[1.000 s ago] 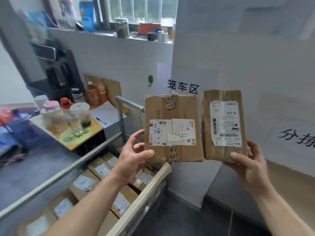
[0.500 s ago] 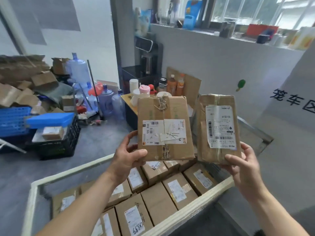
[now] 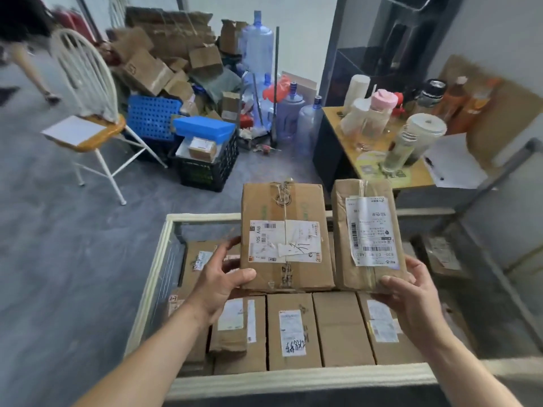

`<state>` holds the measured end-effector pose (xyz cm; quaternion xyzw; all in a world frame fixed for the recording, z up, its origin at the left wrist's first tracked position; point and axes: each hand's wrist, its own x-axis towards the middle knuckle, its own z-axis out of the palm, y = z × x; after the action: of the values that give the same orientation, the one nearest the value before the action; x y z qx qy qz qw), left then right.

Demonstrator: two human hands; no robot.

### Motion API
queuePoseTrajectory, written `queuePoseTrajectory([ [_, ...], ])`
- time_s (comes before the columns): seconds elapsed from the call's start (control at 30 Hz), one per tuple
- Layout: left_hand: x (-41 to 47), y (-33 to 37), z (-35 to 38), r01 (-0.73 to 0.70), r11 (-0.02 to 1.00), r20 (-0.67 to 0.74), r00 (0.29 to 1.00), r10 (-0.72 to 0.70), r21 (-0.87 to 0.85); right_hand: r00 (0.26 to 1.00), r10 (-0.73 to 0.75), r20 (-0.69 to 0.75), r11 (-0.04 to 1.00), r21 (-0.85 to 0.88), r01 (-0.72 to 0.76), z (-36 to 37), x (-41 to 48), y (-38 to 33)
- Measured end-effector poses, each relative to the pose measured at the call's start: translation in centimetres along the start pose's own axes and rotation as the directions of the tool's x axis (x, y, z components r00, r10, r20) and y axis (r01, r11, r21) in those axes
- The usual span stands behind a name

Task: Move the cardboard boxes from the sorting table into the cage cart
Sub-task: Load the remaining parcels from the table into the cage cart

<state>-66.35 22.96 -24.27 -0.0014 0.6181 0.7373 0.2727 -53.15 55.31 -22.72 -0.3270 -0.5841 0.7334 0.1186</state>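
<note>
My left hand (image 3: 221, 282) grips the lower left corner of a cardboard box (image 3: 296, 207) with a white label across its face. Beside it, my right hand (image 3: 411, 292) holds a narrower taped box (image 3: 342, 245) by its lower end. Both boxes hang upright side by side above the cage cart (image 3: 155, 259), whose pale frame runs around several labelled boxes (image 3: 293, 330) packed flat inside.
A small table (image 3: 351, 148) with cups and bottles stands right behind the cart. A white chair (image 3: 88, 113) sits at left. A black crate (image 3: 205, 168), blue baskets, water jugs and piled cardboard fill the floor beyond. A person's leg (image 3: 29, 71) shows at far left.
My view has swung left and down from the wall to the cage cart. Both held boxes now hang directly over the cart's packed boxes. My grips are unchanged.
</note>
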Motion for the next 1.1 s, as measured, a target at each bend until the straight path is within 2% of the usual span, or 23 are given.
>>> queuePoseTrajectory([
  [0.13,0.2,-4.4,-1.0,0.070,0.998,-0.101,0.992,-0.070,-0.004,0.992,0.123,0.023,0.991,-0.048,-0.122,0.2,2.6,4.5],
  [0.37,0.7,-12.5,-1.6,0.272,0.962,-0.146,0.952,-0.270,-0.003,0.958,0.285,0.032,0.950,-0.144,-0.278,-1.9,6.0,11.9],
  [0.57,1.7,-18.0,-0.9,0.376,0.926,-0.188,0.908,-0.374,-0.027,0.928,0.371,0.022,0.902,-0.246,-0.355,-4.1,8.2,16.8],
  [0.8,2.7,-21.7,-0.4,0.457,0.888,-0.212,0.864,-0.457,-0.053,0.888,0.460,0.018,0.855,-0.281,-0.437,-5.6,10.2,20.8],
  [1.1,3.2,-24.1,-0.4,0.507,0.859,-0.249,0.826,-0.507,-0.069,0.849,0.526,0.049,0.810,-0.333,-0.483,-6.7,11.3,22.4],
])
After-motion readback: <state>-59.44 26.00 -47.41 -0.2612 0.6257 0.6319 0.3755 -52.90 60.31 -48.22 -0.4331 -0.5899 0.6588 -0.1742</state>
